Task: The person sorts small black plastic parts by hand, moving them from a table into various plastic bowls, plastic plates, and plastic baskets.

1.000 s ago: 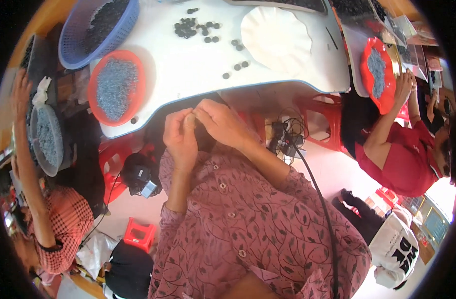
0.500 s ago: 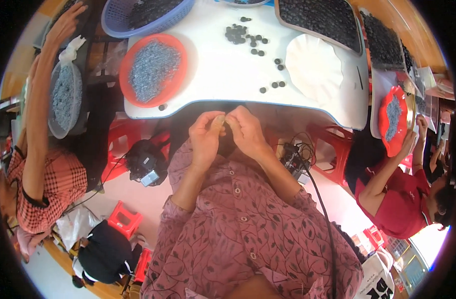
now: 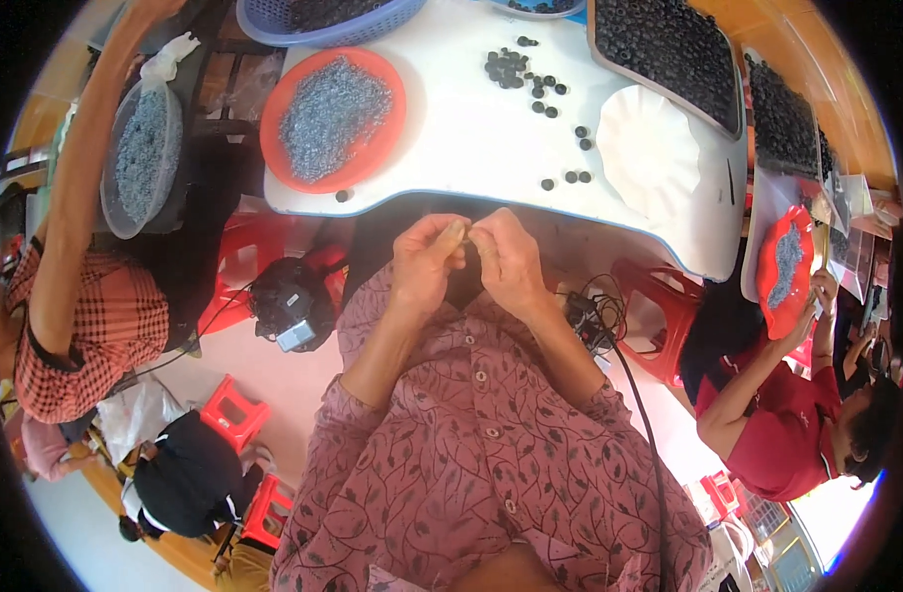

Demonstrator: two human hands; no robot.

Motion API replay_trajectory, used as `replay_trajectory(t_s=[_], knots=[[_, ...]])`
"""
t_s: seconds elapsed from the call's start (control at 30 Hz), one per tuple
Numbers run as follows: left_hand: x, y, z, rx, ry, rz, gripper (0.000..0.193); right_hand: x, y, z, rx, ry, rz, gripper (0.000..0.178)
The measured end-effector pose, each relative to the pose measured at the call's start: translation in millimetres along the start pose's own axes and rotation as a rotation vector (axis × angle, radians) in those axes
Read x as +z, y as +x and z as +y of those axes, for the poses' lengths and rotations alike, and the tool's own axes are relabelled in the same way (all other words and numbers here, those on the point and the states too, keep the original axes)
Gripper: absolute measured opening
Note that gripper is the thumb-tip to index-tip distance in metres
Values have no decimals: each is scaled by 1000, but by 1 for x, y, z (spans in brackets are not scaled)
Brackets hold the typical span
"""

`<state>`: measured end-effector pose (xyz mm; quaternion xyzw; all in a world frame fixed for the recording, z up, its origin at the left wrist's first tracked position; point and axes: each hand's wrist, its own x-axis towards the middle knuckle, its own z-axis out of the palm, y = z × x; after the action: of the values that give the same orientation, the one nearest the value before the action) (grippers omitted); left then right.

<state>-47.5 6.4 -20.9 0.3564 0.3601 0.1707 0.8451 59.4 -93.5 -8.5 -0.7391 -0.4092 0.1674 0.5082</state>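
My left hand [image 3: 427, 259] and my right hand [image 3: 507, 255] meet fingertip to fingertip in front of the table's near edge. Both are pinched closed; whatever sits between the fingertips is too small to make out. Beyond them on the white table [image 3: 451, 128] lies a loose group of small black round pieces [image 3: 508, 68], with several more scattered toward the right. One lone black piece [image 3: 342, 196] rests by the near edge. Left of my hands stands an orange-red plate [image 3: 397, 118] heaped with small grey-blue shiny bits [image 3: 333, 118]. A white scalloped plate [image 3: 649, 148] is at the right.
A blue basket [image 3: 343, 37] and a tray of black pieces [image 3: 669, 59] stand at the back. Co-workers sit left and right, one beside a red scalloped dish [image 3: 789, 271]. Red stools [image 3: 236, 409] and a bundle of black cables [image 3: 595, 316] are below.
The view has shifted, so the table and its plates appear slightly farther right. My hands stay together in the same pinching pose. The left co-worker's raised arm has shifted in the view.
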Motion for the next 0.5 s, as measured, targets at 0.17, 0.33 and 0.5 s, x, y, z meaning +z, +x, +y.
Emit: replay_trajectory(t_s=[0.17,0.33,0.5], knots=[[8,-3,2,42,-56,18,12,-5,-1,-5,42,61,-7,5],[10,-3,5,91,-98,-62,12,-9,-1,-7,164,291,-64,8],[11,-8,9,174,116,-30,14,-13,5,-10,14,35,-134,15]])
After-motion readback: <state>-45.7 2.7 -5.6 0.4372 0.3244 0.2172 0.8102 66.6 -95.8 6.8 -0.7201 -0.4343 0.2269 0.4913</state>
